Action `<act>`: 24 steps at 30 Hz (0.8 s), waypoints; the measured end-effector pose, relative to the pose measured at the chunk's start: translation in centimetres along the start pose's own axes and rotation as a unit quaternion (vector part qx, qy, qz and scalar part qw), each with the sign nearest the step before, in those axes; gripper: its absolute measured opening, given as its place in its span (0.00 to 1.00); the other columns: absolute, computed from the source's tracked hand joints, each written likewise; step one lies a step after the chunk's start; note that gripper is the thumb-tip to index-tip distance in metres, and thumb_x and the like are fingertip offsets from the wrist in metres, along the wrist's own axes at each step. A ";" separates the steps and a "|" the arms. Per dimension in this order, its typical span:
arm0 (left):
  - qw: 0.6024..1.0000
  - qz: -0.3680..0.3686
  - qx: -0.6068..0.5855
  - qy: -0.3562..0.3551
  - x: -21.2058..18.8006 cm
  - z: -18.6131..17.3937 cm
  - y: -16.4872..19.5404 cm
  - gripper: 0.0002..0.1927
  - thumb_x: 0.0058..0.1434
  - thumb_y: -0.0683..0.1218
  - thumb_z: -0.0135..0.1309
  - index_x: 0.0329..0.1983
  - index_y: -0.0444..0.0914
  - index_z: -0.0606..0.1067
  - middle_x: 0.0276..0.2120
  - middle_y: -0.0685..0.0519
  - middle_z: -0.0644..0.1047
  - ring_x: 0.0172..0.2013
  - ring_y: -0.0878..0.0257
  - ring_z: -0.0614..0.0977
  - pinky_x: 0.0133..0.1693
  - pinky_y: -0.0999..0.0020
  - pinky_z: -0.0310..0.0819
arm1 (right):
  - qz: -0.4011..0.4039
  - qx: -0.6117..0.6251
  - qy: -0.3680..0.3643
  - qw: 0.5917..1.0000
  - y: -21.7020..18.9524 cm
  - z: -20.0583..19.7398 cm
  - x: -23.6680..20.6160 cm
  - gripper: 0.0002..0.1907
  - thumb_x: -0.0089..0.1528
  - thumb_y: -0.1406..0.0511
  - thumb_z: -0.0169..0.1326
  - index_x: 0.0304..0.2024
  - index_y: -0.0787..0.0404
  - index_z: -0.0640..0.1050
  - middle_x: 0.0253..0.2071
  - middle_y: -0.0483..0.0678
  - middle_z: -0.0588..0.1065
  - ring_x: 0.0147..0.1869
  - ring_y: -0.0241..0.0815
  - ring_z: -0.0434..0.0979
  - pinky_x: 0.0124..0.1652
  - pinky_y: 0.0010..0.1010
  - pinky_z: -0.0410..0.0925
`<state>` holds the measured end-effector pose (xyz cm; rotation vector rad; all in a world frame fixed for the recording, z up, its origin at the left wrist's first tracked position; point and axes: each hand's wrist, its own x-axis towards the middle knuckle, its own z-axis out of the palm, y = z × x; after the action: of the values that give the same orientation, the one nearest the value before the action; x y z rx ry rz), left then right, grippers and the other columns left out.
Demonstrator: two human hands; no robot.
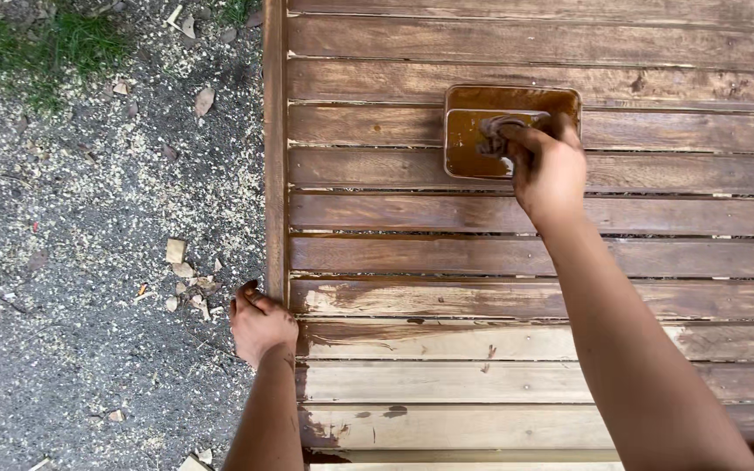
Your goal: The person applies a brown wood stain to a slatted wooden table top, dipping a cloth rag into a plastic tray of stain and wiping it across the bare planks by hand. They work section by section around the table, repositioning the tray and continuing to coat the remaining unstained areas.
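The right hand (550, 170) reached out over the slatted wooden panel (534, 253) to a shallow rectangular tray (469, 144) of brown stain, which sat on the slats toward the panel's far edge, about midway across its visible width. The fingers were curled tightly around a stain-soaked rag (495, 137), pressing it down into the liquid at the tray's right half; the thumb and fingertips closed fully on the cloth, and the skin of the hand was smeared brown.

The left hand (259, 323) rested at the panel's left edge, beside the side rail (274, 148), near the near-left corner. Its fingers were bent and curled in against the rail's outer face, gripping or bracing on the edge; whether anything small lay inside them could not be told.

The slats nearer the far edge were dark brown and evenly stained. The three or four slats at the near edge were pale, bare wood with only patchy brown streaks at their left ends and a few drips.

Left of the panel lay gravelly ground (89, 262) strewn with sawdust, small wood chips (176, 253) and dry leaves, with a patch of grass (45, 48) at the far-left corner of the view.
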<state>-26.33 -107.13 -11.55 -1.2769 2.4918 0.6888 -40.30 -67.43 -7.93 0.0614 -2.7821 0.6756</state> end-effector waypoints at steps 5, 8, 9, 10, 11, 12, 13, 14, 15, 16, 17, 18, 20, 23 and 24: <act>1.000 -0.004 -0.006 -0.007 0.3 0.4 -0.1 0.25 0.70 0.52 0.25 0.59 0.45 0.71 0.56 0.43 0.74 0.48 0.45 0.82 0.44 0.48 0.82 | -0.064 -0.088 -0.051 0.993 -0.7 1.8 4.3 0.17 0.55 0.71 0.64 0.47 0.52 0.87 0.47 0.57 0.77 0.55 0.60 0.76 0.53 0.43 0.72; 1.000 -0.005 -0.014 0.013 0.5 0.5 0.0 0.23 0.70 0.54 0.28 0.58 0.46 0.72 0.56 0.43 0.74 0.51 0.43 0.79 0.46 0.42 0.76 | 0.028 0.044 -0.037 0.998 -2.8 -1.5 0.6 0.15 0.64 0.73 0.62 0.52 0.55 0.85 0.51 0.55 0.76 0.52 0.52 0.78 0.52 0.39 0.74; 1.000 -0.004 -0.008 0.016 0.5 0.4 0.0 0.23 0.70 0.54 0.29 0.58 0.46 0.73 0.56 0.44 0.74 0.52 0.43 0.78 0.47 0.42 0.76 | 0.049 0.098 -0.037 0.993 -3.8 -2.6 -1.4 0.14 0.65 0.74 0.60 0.51 0.55 0.84 0.52 0.53 0.75 0.54 0.48 0.78 0.52 0.34 0.76; 1.000 -0.001 -0.006 0.020 0.6 0.5 0.1 0.23 0.70 0.53 0.30 0.57 0.47 0.73 0.56 0.45 0.74 0.53 0.44 0.77 0.47 0.43 0.76 | 0.069 0.152 -0.035 0.985 -5.0 -3.4 -3.5 0.13 0.66 0.75 0.57 0.50 0.56 0.83 0.53 0.52 0.74 0.56 0.45 0.78 0.52 0.30 0.78; 1.000 0.004 -0.004 0.023 0.7 0.5 0.1 0.22 0.69 0.53 0.30 0.57 0.48 0.73 0.55 0.45 0.75 0.54 0.44 0.77 0.48 0.43 0.76 | 0.038 0.142 -0.033 0.989 -6.4 -3.2 -5.6 0.11 0.65 0.75 0.60 0.47 0.57 0.83 0.53 0.51 0.75 0.57 0.45 0.78 0.55 0.31 0.77; 1.000 0.002 -0.008 0.021 0.8 0.5 0.1 0.23 0.69 0.53 0.30 0.57 0.48 0.73 0.56 0.45 0.75 0.54 0.44 0.77 0.49 0.43 0.75 | 0.006 0.130 -0.031 0.991 -7.8 -2.6 -7.3 0.10 0.64 0.75 0.62 0.45 0.58 0.84 0.53 0.51 0.76 0.58 0.46 0.77 0.58 0.32 0.76; 1.000 0.001 -0.012 0.019 0.9 0.6 0.0 0.23 0.70 0.53 0.29 0.58 0.48 0.73 0.56 0.46 0.75 0.54 0.45 0.77 0.49 0.44 0.75 | 0.013 0.139 -0.062 0.988 -9.2 -1.7 -9.0 0.11 0.62 0.74 0.62 0.44 0.57 0.84 0.51 0.50 0.77 0.57 0.45 0.77 0.57 0.32 0.76; 1.000 0.001 -0.014 0.015 1.1 0.7 -0.1 0.23 0.70 0.53 0.29 0.58 0.48 0.73 0.56 0.46 0.75 0.54 0.45 0.77 0.50 0.44 0.75 | 0.022 0.147 -0.094 0.984 -10.6 -0.3 -10.6 0.12 0.59 0.74 0.62 0.44 0.56 0.85 0.50 0.50 0.77 0.56 0.45 0.77 0.55 0.32 0.75; 1.000 0.004 -0.013 0.011 1.1 0.8 -0.3 0.23 0.70 0.53 0.29 0.58 0.48 0.73 0.56 0.45 0.74 0.54 0.45 0.77 0.50 0.45 0.75 | 0.001 0.133 -0.101 0.986 -11.9 1.4 -11.9 0.12 0.56 0.73 0.64 0.42 0.55 0.85 0.47 0.49 0.78 0.54 0.46 0.77 0.54 0.35 0.73; 1.000 0.008 -0.012 0.008 1.3 1.0 -0.5 0.23 0.69 0.53 0.29 0.59 0.48 0.73 0.56 0.45 0.74 0.54 0.45 0.77 0.50 0.45 0.75 | 0.009 0.175 -0.101 0.979 -13.6 3.6 -13.1 0.14 0.57 0.74 0.62 0.43 0.54 0.85 0.47 0.46 0.79 0.53 0.46 0.78 0.53 0.35 0.73; 1.000 0.009 -0.011 0.006 1.4 1.2 -0.6 0.23 0.69 0.52 0.29 0.59 0.48 0.73 0.56 0.45 0.74 0.54 0.45 0.77 0.51 0.45 0.75 | -0.020 0.179 -0.092 0.979 -15.4 5.7 -14.4 0.14 0.55 0.74 0.63 0.43 0.55 0.85 0.45 0.46 0.81 0.50 0.48 0.76 0.50 0.39 0.71; 1.000 0.015 -0.013 0.012 1.5 1.4 -0.8 0.23 0.70 0.53 0.29 0.59 0.48 0.73 0.56 0.45 0.74 0.54 0.45 0.77 0.51 0.45 0.75 | -0.063 0.192 -0.061 0.977 -17.5 8.3 -15.3 0.14 0.56 0.73 0.63 0.44 0.55 0.84 0.47 0.46 0.81 0.54 0.48 0.77 0.54 0.40 0.71; 0.999 0.029 -0.017 0.025 1.7 1.7 -1.1 0.24 0.71 0.53 0.28 0.59 0.47 0.73 0.56 0.44 0.74 0.55 0.45 0.76 0.52 0.46 0.74 | -0.044 0.182 -0.104 0.977 -21.6 12.6 -16.5 0.17 0.55 0.71 0.62 0.47 0.53 0.83 0.46 0.50 0.77 0.56 0.55 0.73 0.57 0.41 0.71; 0.999 0.033 -0.025 0.010 2.0 1.8 -1.3 0.25 0.69 0.54 0.28 0.60 0.48 0.72 0.57 0.44 0.74 0.55 0.43 0.76 0.53 0.45 0.73 | -0.100 0.182 -0.124 0.970 -24.3 14.8 -16.2 0.21 0.56 0.70 0.62 0.52 0.53 0.80 0.48 0.50 0.75 0.57 0.56 0.75 0.63 0.49 0.68; 0.999 0.024 -0.028 -0.004 2.0 1.8 -1.3 0.25 0.69 0.54 0.27 0.61 0.47 0.71 0.58 0.44 0.72 0.55 0.43 0.76 0.53 0.45 0.73 | -0.125 0.178 -0.127 0.968 -23.7 14.8 -16.2 0.22 0.56 0.70 0.62 0.53 0.54 0.79 0.49 0.51 0.74 0.58 0.55 0.75 0.65 0.52 0.67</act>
<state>-26.48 -108.25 -14.31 -1.2349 2.5214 0.7791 -26.02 -95.65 -14.47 0.5996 -2.7762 1.1575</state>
